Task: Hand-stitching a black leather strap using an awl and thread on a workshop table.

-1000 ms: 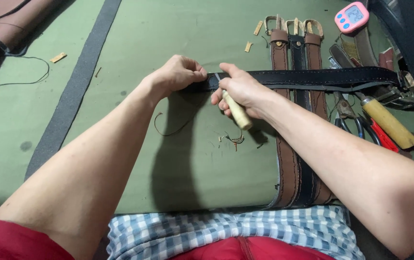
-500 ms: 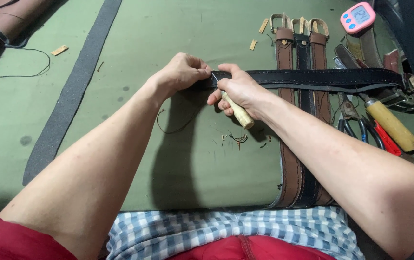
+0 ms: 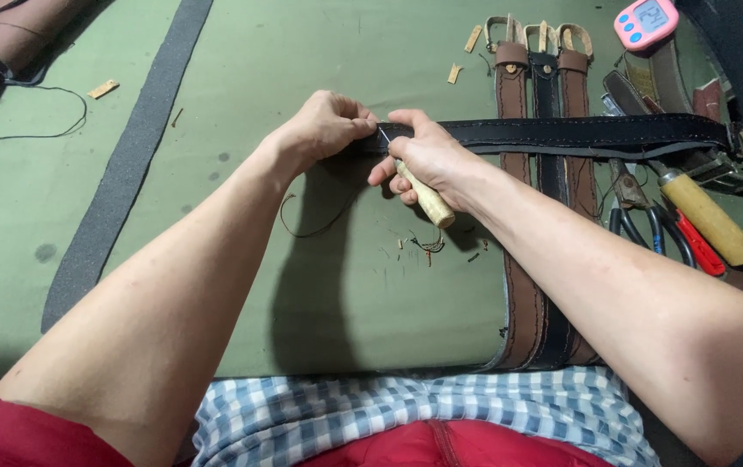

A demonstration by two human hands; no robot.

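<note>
A black leather belt (image 3: pixel 579 134) lies across the green mat (image 3: pixel 302 52), running left to right. My left hand (image 3: pixel 324 128) pinches the belt's left end between closed fingers. My right hand (image 3: pixel 427 156) grips a tool with a pale wooden handle (image 3: pixel 427 201), its thin metal tip at the belt end right beside my left fingers. A thin dark thread (image 3: pixel 315 227) trails on the mat below my left wrist.
Three belts with buckles (image 3: pixel 540 52) lie lengthwise under the black belt. A pink timer (image 3: pixel 645 22) sits at the top right. Scissors (image 3: pixel 639 220), a yellow-handled tool (image 3: pixel 708 220) and a red tool (image 3: pixel 700 246) lie right. A grey strip (image 3: pixel 125 164) crosses the left.
Both hands stay on the belt end. The wooden handle has tilted slightly as the tool's tip works at the belt; the view has shifted a little.
</note>
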